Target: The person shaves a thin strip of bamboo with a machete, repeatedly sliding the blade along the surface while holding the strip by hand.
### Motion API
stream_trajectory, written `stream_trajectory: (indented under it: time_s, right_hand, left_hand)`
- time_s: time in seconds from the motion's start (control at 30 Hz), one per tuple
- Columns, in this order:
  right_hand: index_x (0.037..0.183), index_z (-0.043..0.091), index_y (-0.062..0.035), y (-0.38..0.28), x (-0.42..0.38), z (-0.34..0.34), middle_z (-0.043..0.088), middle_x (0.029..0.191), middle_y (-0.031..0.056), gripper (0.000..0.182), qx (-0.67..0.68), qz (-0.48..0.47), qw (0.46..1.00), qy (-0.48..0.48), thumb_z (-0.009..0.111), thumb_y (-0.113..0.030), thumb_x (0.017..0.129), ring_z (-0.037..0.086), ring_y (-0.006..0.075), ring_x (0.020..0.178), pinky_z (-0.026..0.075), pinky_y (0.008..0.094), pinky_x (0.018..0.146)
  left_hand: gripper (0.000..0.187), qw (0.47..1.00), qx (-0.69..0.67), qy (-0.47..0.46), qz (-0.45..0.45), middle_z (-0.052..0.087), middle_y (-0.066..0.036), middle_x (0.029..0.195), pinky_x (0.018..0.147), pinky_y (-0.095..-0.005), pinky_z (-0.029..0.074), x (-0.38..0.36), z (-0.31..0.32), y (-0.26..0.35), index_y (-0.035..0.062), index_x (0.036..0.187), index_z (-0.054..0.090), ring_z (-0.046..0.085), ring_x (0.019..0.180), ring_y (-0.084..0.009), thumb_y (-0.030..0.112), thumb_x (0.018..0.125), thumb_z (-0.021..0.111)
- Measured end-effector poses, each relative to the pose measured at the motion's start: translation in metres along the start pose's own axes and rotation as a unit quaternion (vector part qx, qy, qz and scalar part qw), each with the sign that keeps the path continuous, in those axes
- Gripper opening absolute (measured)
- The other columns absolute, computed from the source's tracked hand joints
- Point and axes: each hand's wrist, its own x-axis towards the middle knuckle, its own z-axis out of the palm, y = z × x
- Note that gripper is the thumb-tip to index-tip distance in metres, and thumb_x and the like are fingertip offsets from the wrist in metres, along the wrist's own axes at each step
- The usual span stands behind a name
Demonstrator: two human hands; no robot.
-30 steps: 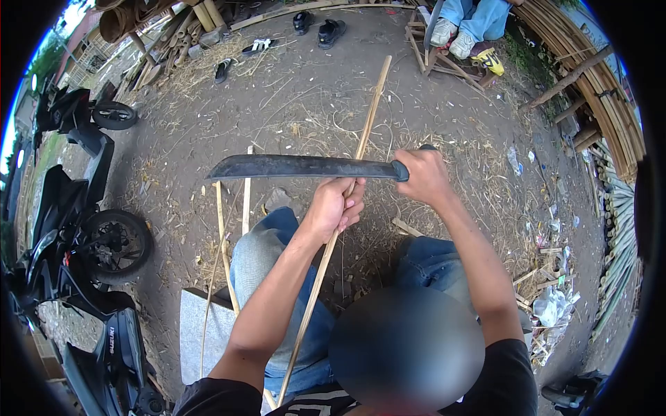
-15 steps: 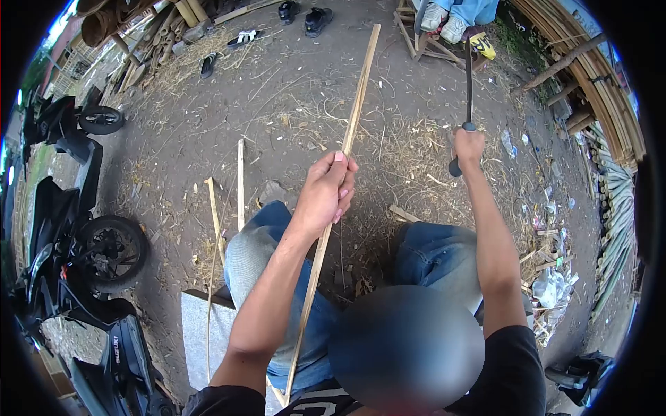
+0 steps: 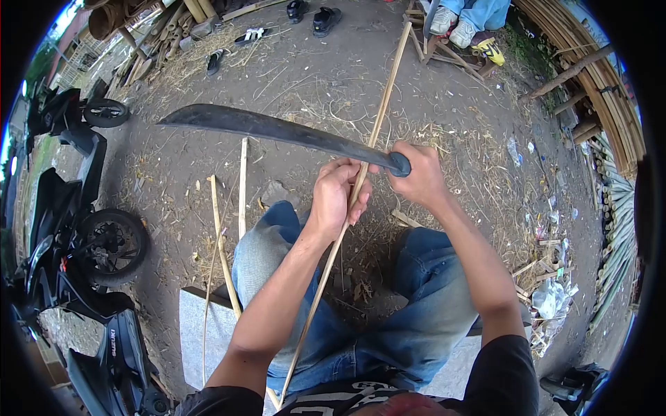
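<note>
A long bamboo strip runs from my lap up and away over the ground. My left hand is wrapped around it near its middle. My right hand grips the dark handle of a machete, whose long blade reaches out to the left. The base of the blade crosses the strip just above my left fingers. Both hands are close together over the gap between my jeans-covered knees.
Two more strips, one pale and one yellowish, lean beside my left knee. A motorcycle stands on the left. Bamboo poles are piled on the right. Ahead are shoes and a seated person's feet.
My right hand has come inward from the right, and the machete has swung from pointing ahead to pointing left across the strip. My left hand still holds the strip, now tilted slightly more rightward.
</note>
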Motion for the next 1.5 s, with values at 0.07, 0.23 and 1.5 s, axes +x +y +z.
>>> stream_trajectory:
  time_s: [0.07,0.23,1.5]
  right_hand:
    - [0.079,0.061,-0.0048,-0.003,-0.003,0.008,0.062,0.062,0.016,0.015,-0.018,-0.049,0.999,-0.012,0.066,-0.002,0.065,0.064,0.0376,0.056,0.05,0.0444,0.052]
    - [0.079,0.061,-0.0052,-0.003,-0.003,0.0,0.063,0.063,0.0161,0.017,-0.043,-0.077,0.996,-0.018,0.067,-0.004,0.063,0.064,0.0368,0.056,0.05,0.0444,0.052]
    - [0.078,0.062,-0.0032,-0.02,0.002,-0.035,0.051,0.054,-0.0035,0.032,0.331,0.315,0.887,0.069,0.079,-0.027,0.09,0.045,0.005,0.043,0.034,0.0239,0.04]
  left_hand:
    - [0.025,1.0,-0.018,-0.01,-0.009,0.051,-0.002,0.064,0.036,-0.0223,0.034,0.0,-0.001,-0.001,0.0056,0.109,0.055,0.038,0.038,-0.0091,0.023,0.104,0.039]
    - [0.024,0.999,0.013,-0.039,-0.002,0.057,-0.004,0.071,0.04,-0.0221,0.038,-0.002,0.003,0.005,0.0081,0.109,0.052,0.05,0.047,-0.0099,0.03,0.106,0.043]
    - [0.083,0.975,0.073,-0.189,-0.089,0.062,-0.025,0.128,0.106,-0.0442,0.046,-0.003,0.005,0.007,-0.0073,0.136,0.05,0.061,0.121,-0.0327,0.065,0.103,0.024]
